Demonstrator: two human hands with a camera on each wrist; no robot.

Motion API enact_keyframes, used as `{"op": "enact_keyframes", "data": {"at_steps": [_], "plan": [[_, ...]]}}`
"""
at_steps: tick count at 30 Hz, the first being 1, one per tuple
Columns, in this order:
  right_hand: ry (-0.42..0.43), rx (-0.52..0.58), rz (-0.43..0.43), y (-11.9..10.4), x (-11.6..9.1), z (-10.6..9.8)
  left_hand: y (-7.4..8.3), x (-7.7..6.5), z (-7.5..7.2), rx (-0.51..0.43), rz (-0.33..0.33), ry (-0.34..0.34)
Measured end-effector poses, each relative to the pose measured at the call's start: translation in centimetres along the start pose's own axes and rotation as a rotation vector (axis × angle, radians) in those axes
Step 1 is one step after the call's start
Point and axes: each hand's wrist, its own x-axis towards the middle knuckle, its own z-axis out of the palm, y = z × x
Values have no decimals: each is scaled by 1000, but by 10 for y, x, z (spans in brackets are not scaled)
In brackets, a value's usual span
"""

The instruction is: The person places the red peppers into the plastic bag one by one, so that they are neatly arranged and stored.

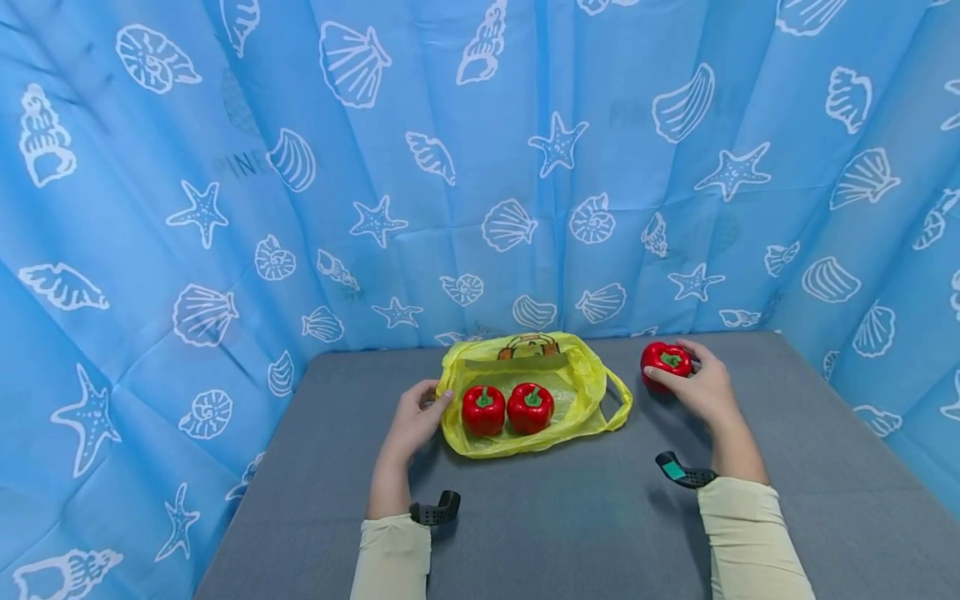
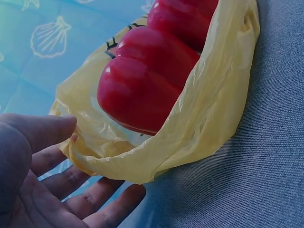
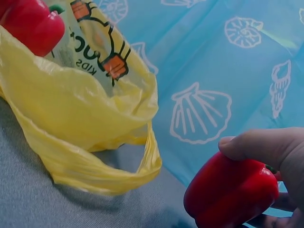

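A yellow plastic bag [image 1: 577, 429] lies with its mouth spread, and two red bell peppers with green stems sit side by side inside it: one on the left [image 1: 483, 412], one on the right [image 1: 531, 409]. At the bag's left edge my left hand [image 1: 415, 421] pinches the rim, thumb on the inner side and fingers outside, as the left wrist view shows. To the right of the bag, my right hand [image 1: 703, 387] grips a third red bell pepper [image 3: 232, 190] between thumb and fingers. The far fingers are partly hidden behind that pepper.
Grey cloth covers the table [image 1: 540, 525]. A blue curtain [image 1: 465, 192] with white shell prints rises behind and along both sides. One bag handle [image 3: 109, 178] loops out on the right, towards the held pepper. Each wrist wears a black camera mount [image 1: 437, 510].
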Motion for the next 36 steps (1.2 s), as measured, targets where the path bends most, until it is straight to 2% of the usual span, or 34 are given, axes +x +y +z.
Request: {"op": "enact_keyframes", "data": {"at_steps": [12, 36], "plan": [[-16, 37, -99, -18, -7, -2, 1, 0, 1, -5, -8, -7], [-77, 109, -231, -43, -21, 12, 0, 0, 0, 0, 5, -7]]}}
